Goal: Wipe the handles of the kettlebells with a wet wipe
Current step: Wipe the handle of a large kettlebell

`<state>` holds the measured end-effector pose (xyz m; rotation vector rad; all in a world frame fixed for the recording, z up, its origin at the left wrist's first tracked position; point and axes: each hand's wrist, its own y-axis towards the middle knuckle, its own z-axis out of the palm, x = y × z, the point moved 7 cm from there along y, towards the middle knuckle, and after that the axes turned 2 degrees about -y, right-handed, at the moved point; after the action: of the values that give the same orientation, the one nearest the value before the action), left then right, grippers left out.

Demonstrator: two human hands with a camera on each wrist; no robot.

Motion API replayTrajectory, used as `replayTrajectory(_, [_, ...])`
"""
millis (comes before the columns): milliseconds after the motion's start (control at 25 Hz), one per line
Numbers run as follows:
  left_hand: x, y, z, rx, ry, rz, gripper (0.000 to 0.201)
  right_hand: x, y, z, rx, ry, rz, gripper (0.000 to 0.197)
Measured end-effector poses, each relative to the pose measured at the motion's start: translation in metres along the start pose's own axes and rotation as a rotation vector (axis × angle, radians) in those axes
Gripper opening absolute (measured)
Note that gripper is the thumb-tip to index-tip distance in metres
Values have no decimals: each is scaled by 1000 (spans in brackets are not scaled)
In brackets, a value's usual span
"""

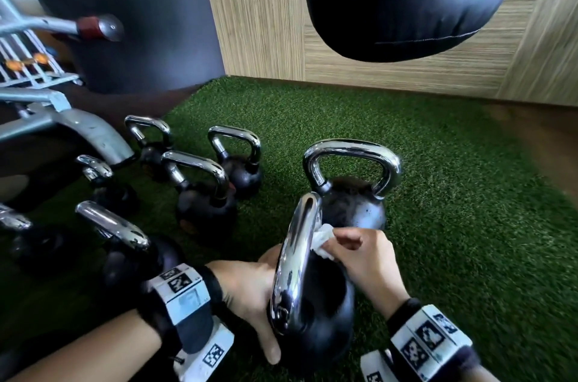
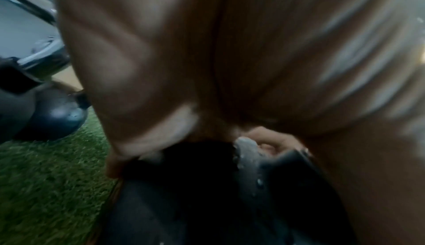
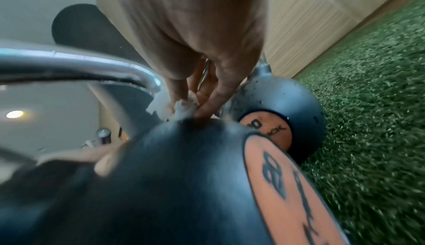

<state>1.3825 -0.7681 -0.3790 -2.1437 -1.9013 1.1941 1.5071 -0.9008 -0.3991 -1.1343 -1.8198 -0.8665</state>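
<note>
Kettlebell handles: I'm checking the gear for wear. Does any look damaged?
Yes. The handle of the near-left kettlebell has dark patches near its bend, as if the chrome has chipped off. Nothing else clearly stands out.

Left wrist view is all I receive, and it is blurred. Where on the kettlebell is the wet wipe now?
Observer: The right hand pinches the wet wipe against the far end of the chrome handle, just above the black ball of the kettlebell.
Operator: What does the left hand do?
Observer: The left hand cups the ball's left side, with the thumb along the near side.
Operator: Is anything close behind?
Observer: Yes, a second kettlebell stands upright on the turf just behind the wipe. Neither hand touches it.
</note>
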Motion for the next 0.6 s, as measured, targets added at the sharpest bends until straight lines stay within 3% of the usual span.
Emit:
replayTrajectory(80, [-6, 3, -2, -76, 73, 67, 96, 4, -3, 2, -53, -66, -40, 11])
replayTrajectory(200, [-18, 2, -10, -224, 8, 163, 123, 17, 5, 1, -50, -31, -74, 7])
replayTrajectory(240, [-16, 6, -9, -212, -104, 186, 117, 20, 11, 1, -27, 29, -76, 11])
replayTrajectory(320, [-8, 4, -8, -146, -329, 93, 89, 23, 21, -2, 2, 97, -112, 22])
replayTrajectory(360, [-8, 4, -11, -157, -342, 89, 84, 26, 23, -5, -11, 82, -143, 21])
replayTrajectory(440, [-10, 11, -17, -193, -149, 149, 83, 25, 25, -4, 22, 80, -147, 9])
replayTrajectory(520, [-10, 12, -14, -119, -65, 133, 66, 19, 30, -1, 77, 62, -113, 22])
replayTrajectory(600, [-9, 14, -16, -105, -163, 123, 46, 26, 32, -6, 24, 81, -176, 46])
